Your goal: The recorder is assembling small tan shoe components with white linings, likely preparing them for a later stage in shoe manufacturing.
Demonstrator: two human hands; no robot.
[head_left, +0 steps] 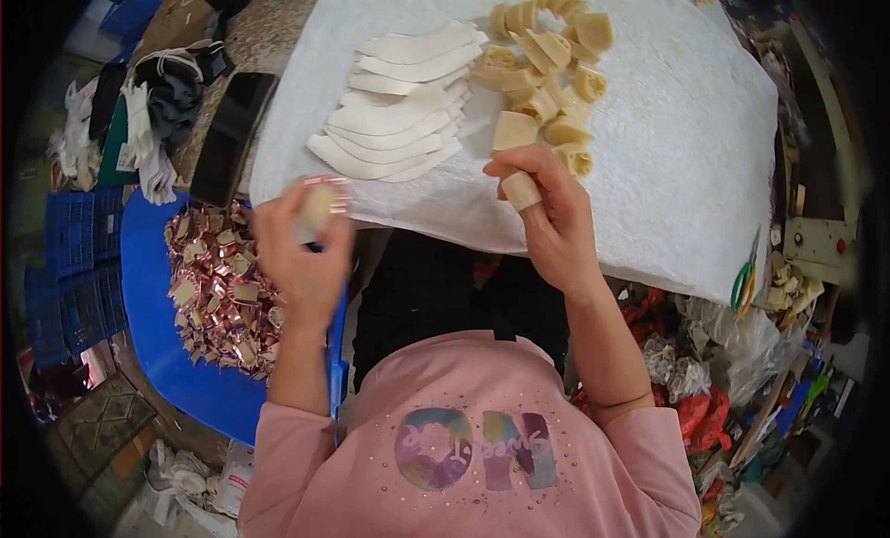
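Observation:
My left hand (301,246) is over the table's near left edge, smeared by motion. Its fingers are closed round a shiny pink metallic piece (339,197); a beige patch shows beside it, too blurred to tell. My right hand (563,218) is at the near edge, fingers curled inward. A short beige band (521,191) seems to wrap its thumb; whatever lies between the fingers is hidden. Just beyond the fingertips are a flat beige piece (515,131) and a pile of curled beige strips (547,51). Left of them, curved white strips (389,121) overlap in a fanned stack.
A blue tub (148,325) at my left holds many pink shiny pieces with beige pads (218,301). A black phone (232,139) lies by the white-covered table (667,158). Green-handled scissors (743,288) are at its right edge. Plastic bags (732,343) heap below right.

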